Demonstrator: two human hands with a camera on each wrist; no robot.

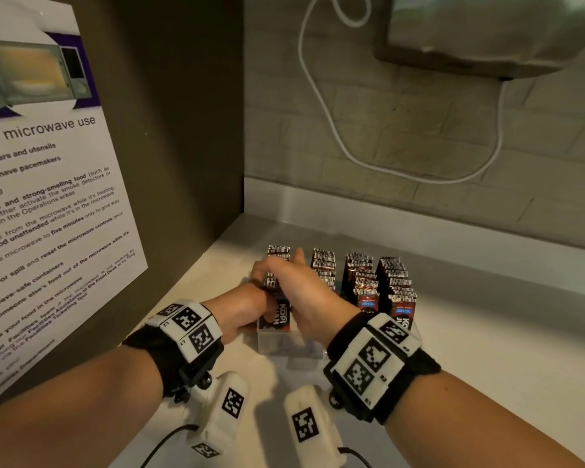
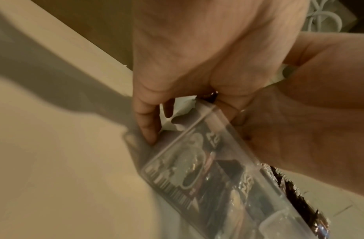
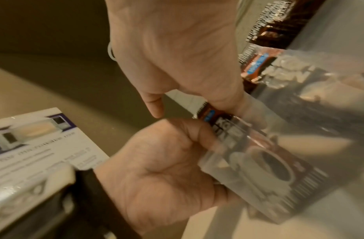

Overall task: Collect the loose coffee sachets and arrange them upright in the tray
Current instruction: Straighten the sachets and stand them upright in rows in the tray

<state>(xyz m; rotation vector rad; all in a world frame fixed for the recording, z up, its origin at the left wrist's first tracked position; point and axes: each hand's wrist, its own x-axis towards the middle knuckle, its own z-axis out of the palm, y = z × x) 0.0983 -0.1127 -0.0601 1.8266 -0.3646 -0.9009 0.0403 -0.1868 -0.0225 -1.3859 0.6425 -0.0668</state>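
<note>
Both hands are working the clear tray (image 1: 289,346) near the counter's back-left corner: left hand (image 1: 247,310) gripping its wall, right hand (image 1: 304,292) pinching a coffee sachet (image 3: 212,115) into the leftmost row; four rows already standing upright, nearly done.

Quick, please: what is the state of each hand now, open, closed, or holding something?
Left hand: fingers curled round the front sachets in the tray.
Right hand: fingers pinching the same sachets from the other side.

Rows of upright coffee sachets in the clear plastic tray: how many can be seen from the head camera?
4: far-left row between both hands, second, third, far-right. Hands may hide more.
</note>
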